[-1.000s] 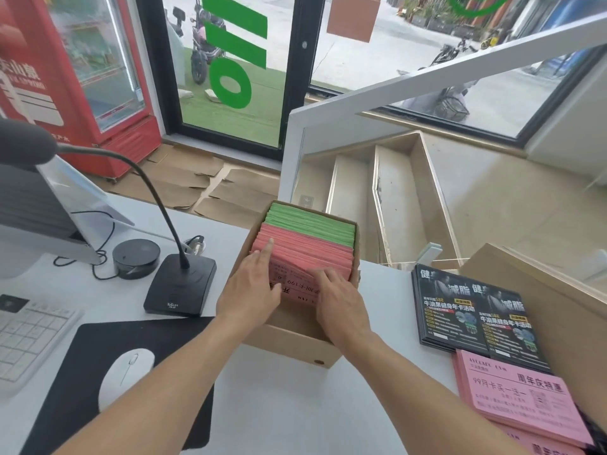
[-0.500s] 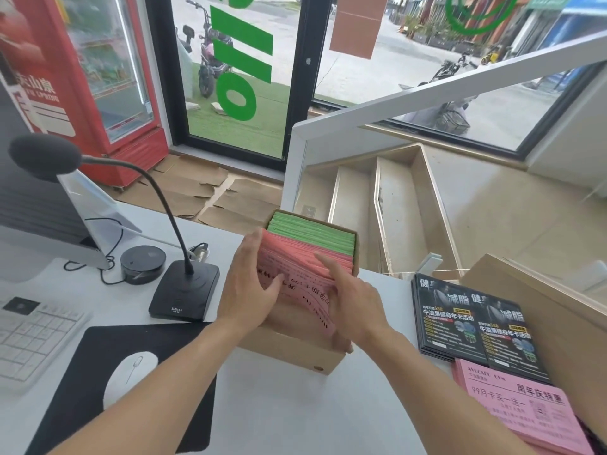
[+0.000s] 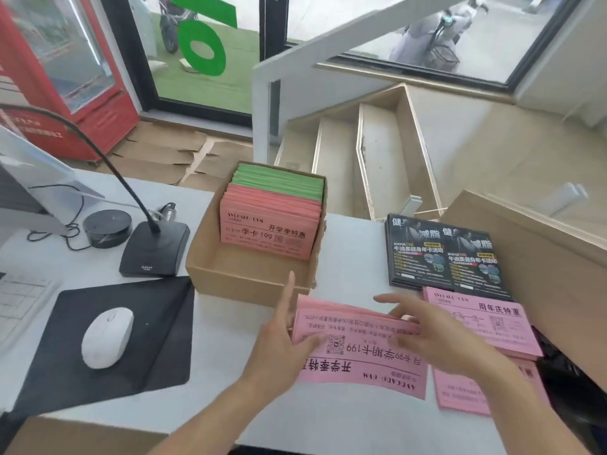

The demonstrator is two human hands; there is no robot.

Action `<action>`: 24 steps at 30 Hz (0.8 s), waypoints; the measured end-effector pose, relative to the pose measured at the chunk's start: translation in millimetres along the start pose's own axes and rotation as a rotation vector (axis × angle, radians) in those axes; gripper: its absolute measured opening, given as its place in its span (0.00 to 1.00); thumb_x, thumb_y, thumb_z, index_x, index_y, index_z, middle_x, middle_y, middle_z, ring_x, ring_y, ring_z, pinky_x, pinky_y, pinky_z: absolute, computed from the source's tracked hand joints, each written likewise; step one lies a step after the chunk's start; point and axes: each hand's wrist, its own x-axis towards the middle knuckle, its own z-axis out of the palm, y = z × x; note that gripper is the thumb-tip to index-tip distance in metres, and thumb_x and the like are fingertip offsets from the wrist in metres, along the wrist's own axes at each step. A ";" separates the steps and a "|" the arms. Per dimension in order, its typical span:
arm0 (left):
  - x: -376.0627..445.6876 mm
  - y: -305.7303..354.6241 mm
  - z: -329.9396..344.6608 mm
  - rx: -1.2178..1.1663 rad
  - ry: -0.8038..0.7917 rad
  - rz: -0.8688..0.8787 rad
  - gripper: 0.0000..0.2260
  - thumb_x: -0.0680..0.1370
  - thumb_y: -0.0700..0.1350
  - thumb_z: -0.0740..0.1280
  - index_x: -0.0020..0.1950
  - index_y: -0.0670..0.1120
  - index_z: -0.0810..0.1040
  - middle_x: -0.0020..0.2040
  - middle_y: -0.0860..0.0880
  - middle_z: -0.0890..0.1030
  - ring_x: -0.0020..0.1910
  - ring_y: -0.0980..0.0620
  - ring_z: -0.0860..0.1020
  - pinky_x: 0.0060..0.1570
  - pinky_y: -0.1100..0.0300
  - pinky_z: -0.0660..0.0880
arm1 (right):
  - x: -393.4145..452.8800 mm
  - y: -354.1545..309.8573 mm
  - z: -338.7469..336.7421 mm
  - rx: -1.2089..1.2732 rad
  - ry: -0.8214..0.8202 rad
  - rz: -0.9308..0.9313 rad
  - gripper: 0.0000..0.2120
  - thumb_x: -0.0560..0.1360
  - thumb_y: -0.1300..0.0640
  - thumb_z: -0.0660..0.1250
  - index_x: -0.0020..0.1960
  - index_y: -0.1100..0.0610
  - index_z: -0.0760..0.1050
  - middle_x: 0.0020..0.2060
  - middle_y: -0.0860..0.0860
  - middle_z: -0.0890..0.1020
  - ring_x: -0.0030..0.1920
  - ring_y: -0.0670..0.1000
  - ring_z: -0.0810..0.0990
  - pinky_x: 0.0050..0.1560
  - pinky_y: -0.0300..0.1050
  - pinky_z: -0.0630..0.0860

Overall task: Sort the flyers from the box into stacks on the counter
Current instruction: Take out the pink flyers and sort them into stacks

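An open cardboard box (image 3: 243, 281) stands on the white counter (image 3: 230, 402). Salmon-red flyers (image 3: 266, 238) stand upright in it, with green flyers (image 3: 282, 182) behind them; its near part is bare. In front of the box, low over the counter, both hands hold a bundle of pink flyers (image 3: 361, 362), print upside down to me. My left hand (image 3: 285, 339) grips its left edge, thumb on top and forefinger pointing up. My right hand (image 3: 437, 336) lies across its right half, fingers spread. To the right lie a black flyer stack (image 3: 443, 254), a pink stack (image 3: 486, 323) and another pink stack (image 3: 460, 397).
A gooseneck microphone base (image 3: 152, 254) and a black puck (image 3: 106, 227) sit left of the box. A white mouse (image 3: 106, 336) lies on a black pad (image 3: 157, 326), beside a keyboard (image 3: 19, 300). A large brown carton (image 3: 542, 264) fills the right side. Stairs drop behind the counter.
Both hands lifted a bundle of pink flyers out of the box's front and brought it toward me, down to the counter. The red flyers left in the box now lean with a printed face showing.
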 end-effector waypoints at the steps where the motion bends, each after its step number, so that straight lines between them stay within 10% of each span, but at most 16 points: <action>1: -1.2 -9.1 9.4 0.013 0.022 -0.016 0.48 0.77 0.38 0.73 0.79 0.68 0.43 0.52 0.54 0.87 0.50 0.54 0.86 0.51 0.56 0.83 | 1.2 9.9 9.3 -0.018 0.038 0.026 0.30 0.78 0.59 0.71 0.65 0.26 0.67 0.56 0.36 0.78 0.50 0.38 0.82 0.52 0.46 0.82; 8: -7.3 -57.8 31.4 0.325 0.105 -0.045 0.39 0.78 0.50 0.73 0.76 0.74 0.51 0.44 0.58 0.86 0.42 0.58 0.85 0.43 0.62 0.81 | 8.7 44.2 64.3 -0.220 0.221 0.045 0.32 0.75 0.61 0.66 0.72 0.35 0.66 0.63 0.36 0.77 0.64 0.45 0.75 0.63 0.45 0.72; 14: -10.8 -74.6 27.5 0.210 0.275 -0.216 0.15 0.81 0.45 0.69 0.64 0.60 0.72 0.50 0.54 0.86 0.46 0.58 0.85 0.43 0.65 0.79 | 7.8 45.3 86.5 -0.309 0.114 -0.079 0.32 0.77 0.47 0.71 0.78 0.42 0.64 0.72 0.41 0.72 0.74 0.45 0.63 0.73 0.38 0.53; 19: -16.8 -74.5 26.6 0.075 0.240 -0.285 0.17 0.85 0.48 0.61 0.73 0.60 0.66 0.62 0.56 0.81 0.58 0.55 0.82 0.64 0.53 0.76 | 6.7 46.6 86.8 -0.320 0.146 -0.051 0.31 0.77 0.46 0.72 0.77 0.42 0.66 0.71 0.40 0.73 0.72 0.44 0.67 0.71 0.41 0.62; 24: -23.9 -82.5 19.5 -0.003 0.186 -0.280 0.24 0.85 0.43 0.62 0.77 0.61 0.63 0.59 0.51 0.85 0.57 0.51 0.84 0.61 0.48 0.79 | 1.6 51.4 95.0 -0.261 0.171 -0.019 0.27 0.78 0.46 0.70 0.75 0.42 0.68 0.73 0.39 0.71 0.74 0.43 0.66 0.71 0.41 0.63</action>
